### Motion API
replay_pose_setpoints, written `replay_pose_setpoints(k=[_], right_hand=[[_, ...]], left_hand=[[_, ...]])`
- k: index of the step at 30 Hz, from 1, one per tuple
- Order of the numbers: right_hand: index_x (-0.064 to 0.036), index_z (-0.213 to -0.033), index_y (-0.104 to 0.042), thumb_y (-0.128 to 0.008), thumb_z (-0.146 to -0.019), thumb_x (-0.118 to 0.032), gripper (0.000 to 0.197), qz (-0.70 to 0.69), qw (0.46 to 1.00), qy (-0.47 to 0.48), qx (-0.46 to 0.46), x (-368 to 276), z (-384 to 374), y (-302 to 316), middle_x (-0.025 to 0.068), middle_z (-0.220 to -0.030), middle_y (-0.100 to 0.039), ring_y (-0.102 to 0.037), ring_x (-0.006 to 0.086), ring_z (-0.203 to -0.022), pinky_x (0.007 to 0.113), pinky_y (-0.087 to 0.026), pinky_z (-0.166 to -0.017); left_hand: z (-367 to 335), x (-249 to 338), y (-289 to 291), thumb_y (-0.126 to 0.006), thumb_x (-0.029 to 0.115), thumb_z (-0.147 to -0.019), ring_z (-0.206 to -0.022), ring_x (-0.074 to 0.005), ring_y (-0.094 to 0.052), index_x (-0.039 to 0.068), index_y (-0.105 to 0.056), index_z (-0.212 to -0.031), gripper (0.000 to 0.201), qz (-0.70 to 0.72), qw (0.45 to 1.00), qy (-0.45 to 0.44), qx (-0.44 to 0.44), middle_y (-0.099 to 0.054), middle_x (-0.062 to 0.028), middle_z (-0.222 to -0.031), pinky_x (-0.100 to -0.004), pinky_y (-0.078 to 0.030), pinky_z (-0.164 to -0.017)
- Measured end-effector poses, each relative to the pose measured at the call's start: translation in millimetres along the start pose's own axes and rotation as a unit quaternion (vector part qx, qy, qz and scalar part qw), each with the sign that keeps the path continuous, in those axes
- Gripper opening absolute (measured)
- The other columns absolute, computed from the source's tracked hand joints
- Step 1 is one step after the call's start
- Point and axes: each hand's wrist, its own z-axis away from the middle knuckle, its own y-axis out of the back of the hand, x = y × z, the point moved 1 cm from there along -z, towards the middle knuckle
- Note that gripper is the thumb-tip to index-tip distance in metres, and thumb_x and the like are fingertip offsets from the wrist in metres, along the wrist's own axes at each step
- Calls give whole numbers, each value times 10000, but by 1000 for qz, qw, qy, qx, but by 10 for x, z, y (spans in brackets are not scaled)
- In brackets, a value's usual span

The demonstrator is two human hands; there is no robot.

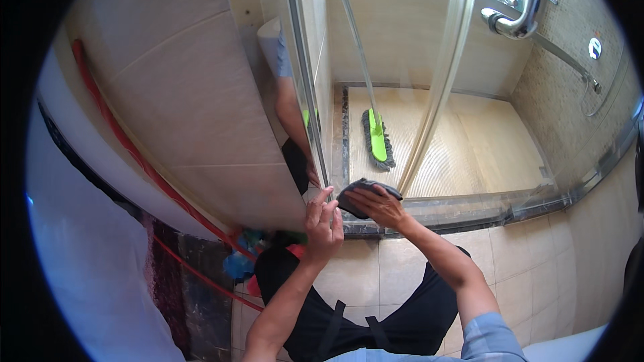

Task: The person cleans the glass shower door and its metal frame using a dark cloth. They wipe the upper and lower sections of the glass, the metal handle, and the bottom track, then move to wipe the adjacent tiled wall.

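Observation:
A folded dark grey cloth (351, 206) lies under my right hand (381, 205), whose fingers spread over it and press it to the lower part of the glass shower door (409, 60). Just left of it, my left hand (325, 229) is raised with fingers extended and apart, holding nothing. Its fingertips are close to the lower end of the upright metal door edge (303, 60); I cannot tell whether they touch it. My arm is mirrored in a shiny panel left of that edge.
Behind the glass, a green mop (378, 139) with grey fringe stands on the ribbed shower floor (469, 141). A curved metal handle (513, 25) juts out at upper right. A dark stone sill (456, 222) runs below the door. Red hose (144, 157) crosses the left side.

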Motion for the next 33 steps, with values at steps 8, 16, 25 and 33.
replay_pose_setpoints(k=[8, 16, 25, 33], right_hand=[[-219, -1423, -552, -726, -620, -185, 822, 53, 932, -236, 269, 558, -926, 1219, 147, -1590, -343, -228, 422, -1487, 623, -114, -1177], [-66, -1484, -401, -612, -677, -173, 842, 48, 888, -339, 308, 340, -950, 1053, 324, -1577, -216, -155, 594, -1439, 693, -129, -1140], [-15, -1540, -178, -599, -695, -16, 944, -25, 866, -433, 249, -598, -111, -610, 389, -1570, -120, -140, 627, -1423, 681, -193, -1142], [82, -1419, -298, -607, -748, 37, 740, -141, 672, -666, 292, -1357, -2, -1658, 415, -1521, -194, -256, 549, -1416, 586, -303, -1129]], left_hand=[[113, -67, -189, -603, -30, -841, -1095, -366, -622, -3, -600, -1017, 178, 55, 998, -15, -23, -637, -180, -1223, -434, -501, -938], [336, -321, -625, -618, -32, -820, -1010, -376, -649, -11, -630, -1078, 259, 106, 988, 14, -109, -665, -186, -1133, -427, -529, -870], [1046, -898, -865, -629, -2, -891, -773, -144, -706, -40, -599, -1211, 323, 144, 925, 264, -232, -736, -122, -888, -302, -553, -682], [1064, -1048, -690, -641, 56, -871, -856, -190, -726, -46, -593, -1237, 382, 142, 872, 370, -287, -749, -141, -951, -323, -564, -786]])
